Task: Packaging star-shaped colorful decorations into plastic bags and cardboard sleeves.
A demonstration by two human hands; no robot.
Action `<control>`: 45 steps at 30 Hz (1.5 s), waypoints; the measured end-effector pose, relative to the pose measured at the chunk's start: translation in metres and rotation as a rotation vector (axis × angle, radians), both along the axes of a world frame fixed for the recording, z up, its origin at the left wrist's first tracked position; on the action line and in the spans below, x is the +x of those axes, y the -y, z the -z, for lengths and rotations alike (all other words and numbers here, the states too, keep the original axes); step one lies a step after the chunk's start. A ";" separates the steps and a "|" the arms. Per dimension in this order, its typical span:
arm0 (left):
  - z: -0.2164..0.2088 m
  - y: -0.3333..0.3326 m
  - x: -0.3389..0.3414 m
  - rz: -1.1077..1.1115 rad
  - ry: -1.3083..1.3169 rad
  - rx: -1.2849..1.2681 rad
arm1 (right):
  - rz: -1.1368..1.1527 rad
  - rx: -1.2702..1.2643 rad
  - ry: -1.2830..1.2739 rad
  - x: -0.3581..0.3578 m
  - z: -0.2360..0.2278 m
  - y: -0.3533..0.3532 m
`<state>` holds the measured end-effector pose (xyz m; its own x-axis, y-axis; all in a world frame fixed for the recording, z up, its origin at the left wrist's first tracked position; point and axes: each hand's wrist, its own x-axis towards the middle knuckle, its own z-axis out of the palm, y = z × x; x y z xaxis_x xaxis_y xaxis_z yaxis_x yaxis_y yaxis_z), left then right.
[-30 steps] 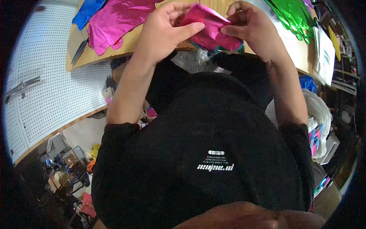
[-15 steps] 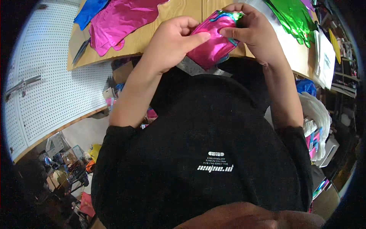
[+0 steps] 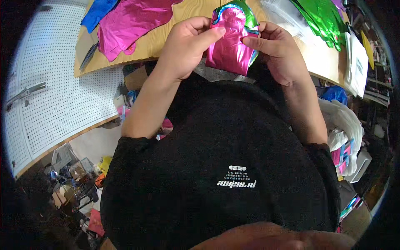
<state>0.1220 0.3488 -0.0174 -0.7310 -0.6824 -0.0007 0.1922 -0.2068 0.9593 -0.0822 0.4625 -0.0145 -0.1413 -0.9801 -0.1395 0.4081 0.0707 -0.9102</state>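
Note:
Both hands hold up a folded bundle of shiny foil balloons (image 3: 231, 50), pink on the front with green and blue foil showing at the top and along the right edge. My left hand (image 3: 189, 41) pinches its left side, thumb pressed on the pink face. On the right side, my right hand (image 3: 275, 43) grips the edge with the thumb in front and the fingers behind. Beyond my left hand, a flat pink foil balloon (image 3: 135, 25) lies on the wooden table (image 3: 158, 43), overlapping a blue foil piece (image 3: 98, 14).
Green foil balloons (image 3: 321, 23) lie at the table's far right, beside clear plastic bags (image 3: 283, 14). White packets (image 3: 356, 66) hang at the right edge. A pegboard (image 3: 66, 83) stands at left, with clutter (image 3: 75, 179) below. A white plastic bag (image 3: 343, 121) sits at lower right.
The bundle has turned from a slant to nearly upright, and more green and blue foil shows at its top. My right hand has moved lower along its edge.

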 end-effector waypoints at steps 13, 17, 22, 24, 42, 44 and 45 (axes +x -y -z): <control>-0.002 0.010 0.013 0.032 -0.060 -0.034 | 0.056 -0.082 0.112 -0.002 0.009 -0.008; -0.010 0.013 0.018 0.090 -0.022 -0.063 | 0.042 -0.114 0.044 -0.003 0.007 -0.011; -0.016 0.014 0.021 0.137 0.009 -0.120 | 0.081 -0.187 -0.271 -0.003 0.006 -0.010; -0.020 0.012 0.022 0.126 0.061 -0.158 | 0.080 -0.250 -0.331 -0.001 0.002 -0.010; -0.024 -0.003 0.015 -0.021 0.272 -0.381 | -0.033 0.218 -0.283 0.008 -0.052 0.007; -0.042 -0.011 0.009 -0.029 0.250 -0.337 | -0.062 -0.070 -0.508 -0.015 -0.011 0.005; -0.049 -0.013 0.009 -0.055 0.237 -0.288 | -0.057 -0.022 -0.432 -0.014 -0.014 0.004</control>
